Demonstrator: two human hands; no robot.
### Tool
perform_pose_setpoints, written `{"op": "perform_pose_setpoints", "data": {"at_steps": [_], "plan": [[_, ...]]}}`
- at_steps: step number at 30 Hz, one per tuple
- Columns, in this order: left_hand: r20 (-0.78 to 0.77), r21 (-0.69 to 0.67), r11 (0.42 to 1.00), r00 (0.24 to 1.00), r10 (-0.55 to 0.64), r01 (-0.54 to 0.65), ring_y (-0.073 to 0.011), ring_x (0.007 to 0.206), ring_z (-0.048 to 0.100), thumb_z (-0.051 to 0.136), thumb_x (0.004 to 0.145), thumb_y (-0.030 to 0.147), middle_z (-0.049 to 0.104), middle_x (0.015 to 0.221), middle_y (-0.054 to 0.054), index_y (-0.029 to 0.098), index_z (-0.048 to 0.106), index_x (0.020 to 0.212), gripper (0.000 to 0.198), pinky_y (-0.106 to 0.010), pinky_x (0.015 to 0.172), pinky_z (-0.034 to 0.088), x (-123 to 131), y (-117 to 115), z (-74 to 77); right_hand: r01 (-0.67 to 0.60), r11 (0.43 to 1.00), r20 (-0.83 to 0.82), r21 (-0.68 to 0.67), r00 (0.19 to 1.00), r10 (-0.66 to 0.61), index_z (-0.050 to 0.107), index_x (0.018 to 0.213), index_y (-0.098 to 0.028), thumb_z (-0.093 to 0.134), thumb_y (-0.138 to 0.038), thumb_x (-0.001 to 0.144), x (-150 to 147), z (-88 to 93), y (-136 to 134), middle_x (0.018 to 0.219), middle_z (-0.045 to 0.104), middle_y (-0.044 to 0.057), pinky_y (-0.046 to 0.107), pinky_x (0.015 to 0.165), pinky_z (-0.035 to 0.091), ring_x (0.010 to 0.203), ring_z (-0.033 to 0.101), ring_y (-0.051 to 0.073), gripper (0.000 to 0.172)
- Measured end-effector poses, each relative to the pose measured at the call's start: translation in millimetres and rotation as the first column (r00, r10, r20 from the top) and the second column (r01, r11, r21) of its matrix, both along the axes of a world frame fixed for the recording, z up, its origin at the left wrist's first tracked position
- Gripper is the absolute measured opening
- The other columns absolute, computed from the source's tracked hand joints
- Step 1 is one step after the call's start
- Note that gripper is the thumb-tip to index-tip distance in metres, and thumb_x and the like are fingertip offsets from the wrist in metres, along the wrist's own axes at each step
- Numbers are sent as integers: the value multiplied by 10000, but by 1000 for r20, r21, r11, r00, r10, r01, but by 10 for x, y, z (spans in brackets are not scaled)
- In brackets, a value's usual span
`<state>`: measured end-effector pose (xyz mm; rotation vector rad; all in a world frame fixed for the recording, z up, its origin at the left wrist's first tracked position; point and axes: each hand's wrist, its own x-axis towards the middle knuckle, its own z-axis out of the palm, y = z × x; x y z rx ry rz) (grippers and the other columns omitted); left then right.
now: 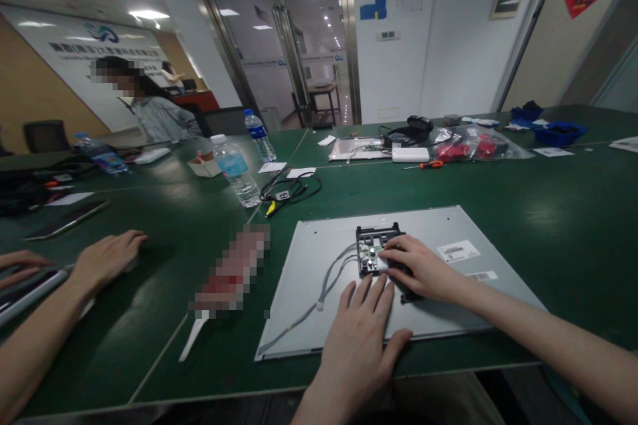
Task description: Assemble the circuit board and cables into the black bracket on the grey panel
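Observation:
A flat grey-white metal panel point(423, 315) lies on the table in front of me. On it sits a black plastic bracket point(381, 232) that carries a small green circuit board point(369, 257). My right hand point(419, 269) grips the bracket's right side, its fingertips at the board's edge, and covers much of that side. Below the bracket, my left hand point(361, 325) rests on the panel with fingers stretched out, fingertips close to the bracket's lower edge. Grey cables point(326, 285) run from the board toward the panel's lower left corner.
Left of the panel lies a blurred-out reddish object point(232, 269). A co-worker's hand point(107, 259) rests farther left. Water bottles point(236, 169) and a black cable point(299, 191) stand and lie beyond. An orange-handled screwdriver point(431, 165) and plastic bags point(478, 143) are at the back.

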<state>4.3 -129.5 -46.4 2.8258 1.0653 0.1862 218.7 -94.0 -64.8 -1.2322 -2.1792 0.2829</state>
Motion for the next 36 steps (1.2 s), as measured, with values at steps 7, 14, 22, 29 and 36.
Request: {"op": "perform_pose_setpoints", "data": {"at_steps": [7,14,22,29,36], "plan": [[8,16,1000,1000,0,0,-299,1361,367,391,966,558,414,1498,-75,211,382,1447,594,-532,1138,243,5,-7,9,-2,1000,11,-10,1000,2,595,1246,-218,575,-205,905,-4,16,-9,1228,569,114,450,980,461,1130,529,253,342],[14,31,1000,1000,6,-6,-304,1355,379,423,956,544,406,1502,-92,180,362,1454,620,-524,1137,253,5,-10,18,2,1000,6,-11,1000,-2,600,1237,-229,581,-206,901,-2,17,-6,1219,573,114,461,976,461,1128,531,259,337],[9,8,1000,1000,9,-9,-312,1348,384,447,949,538,421,1491,-88,190,399,1415,583,-536,1134,253,11,-11,24,7,1000,16,-16,1000,-7,592,1256,-217,574,-215,913,-1,18,-7,1228,565,111,447,992,451,1137,519,249,344],[31,9,1000,999,24,-25,-312,1334,396,484,940,508,447,1466,-102,182,462,1326,506,-529,1129,263,15,-23,42,-1,1000,6,-1,1000,1,596,1247,-224,580,-213,910,0,8,-1,1225,570,113,455,976,462,1132,530,253,338],[16,-8,1000,1000,19,-19,-308,1355,370,491,940,503,407,1495,-93,210,482,1310,472,-539,1130,259,26,-15,62,1,1000,17,-10,1000,-1,594,1246,-221,580,-217,908,9,9,-5,1225,573,118,459,982,458,1147,527,259,339]]}}
